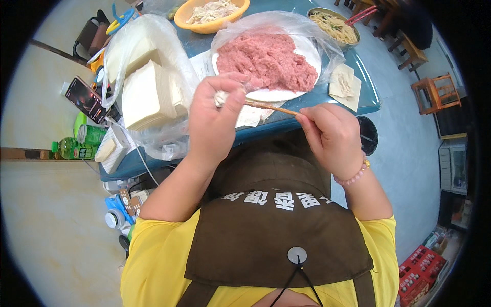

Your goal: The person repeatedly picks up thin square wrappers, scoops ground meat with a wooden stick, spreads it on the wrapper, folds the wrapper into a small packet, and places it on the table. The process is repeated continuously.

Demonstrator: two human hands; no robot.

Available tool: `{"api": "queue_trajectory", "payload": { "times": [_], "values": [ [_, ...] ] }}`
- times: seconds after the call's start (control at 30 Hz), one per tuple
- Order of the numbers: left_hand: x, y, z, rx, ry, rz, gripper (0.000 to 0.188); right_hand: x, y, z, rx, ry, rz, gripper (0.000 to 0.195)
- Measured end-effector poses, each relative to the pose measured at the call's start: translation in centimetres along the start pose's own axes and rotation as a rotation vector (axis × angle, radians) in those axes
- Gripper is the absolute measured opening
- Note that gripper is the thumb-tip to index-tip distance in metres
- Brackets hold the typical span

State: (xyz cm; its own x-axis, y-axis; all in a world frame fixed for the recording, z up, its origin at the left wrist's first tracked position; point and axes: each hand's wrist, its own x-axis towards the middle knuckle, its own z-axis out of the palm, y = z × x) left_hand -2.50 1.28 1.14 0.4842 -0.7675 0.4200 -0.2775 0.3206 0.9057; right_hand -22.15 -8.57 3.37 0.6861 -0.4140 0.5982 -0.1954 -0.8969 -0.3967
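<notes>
My left hand is curled around a small pale wonton, mostly hidden by the fingers. My right hand pinches one end of a thin wooden stick, whose other end reaches the left hand. Just beyond the hands, pink minced meat is heaped on a white plate partly wrapped in a clear plastic bag. To the left, a thick stack of square wonton wrappers stands in another clear bag. A few loose wrappers lie at the table's right corner.
Folded wontons fill a yellow basket at the back. A bowl of noodles with red chopsticks stands back right. A phone leans at the left, near a green bottle; a white cable hangs off the table. Wooden stools stand beyond.
</notes>
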Motion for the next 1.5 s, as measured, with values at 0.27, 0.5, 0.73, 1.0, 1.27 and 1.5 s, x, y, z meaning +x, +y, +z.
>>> {"api": "queue_trajectory", "payload": {
  "times": [0.27,0.5,0.73,1.0,1.27,1.5],
  "values": [
    [0.1,3.7,-4.4,-0.524,0.110,-0.215,0.018,3.5,2.8,-5.6,-0.382,-0.081,0.150,0.016],
    [-0.8,5.3,-6.8,-0.805,0.035,-0.470,0.034,7.2,3.9,-6.2,-0.474,-0.219,0.139,0.012],
    [2.7,7.9,-7.1,-0.446,-0.110,-0.444,0.027,8.7,6.6,-0.6,-0.633,-0.408,0.049,0.010],
    [21.5,6.2,-7.4,0.434,-0.176,-0.093,0.043,6.5,4.4,-4.6,-0.428,-0.079,0.109,0.013],
    [21.0,7.1,-6.0,0.490,-0.151,-0.196,0.048,-2.2,8.1,-9.4,0.046,0.229,0.299,0.036],
    [12.7,9.1,-4.9,0.209,-0.274,-0.225,0.046,-8.1,6.4,-10.9,1.750,0.258,0.537,0.066]
  ]
}}
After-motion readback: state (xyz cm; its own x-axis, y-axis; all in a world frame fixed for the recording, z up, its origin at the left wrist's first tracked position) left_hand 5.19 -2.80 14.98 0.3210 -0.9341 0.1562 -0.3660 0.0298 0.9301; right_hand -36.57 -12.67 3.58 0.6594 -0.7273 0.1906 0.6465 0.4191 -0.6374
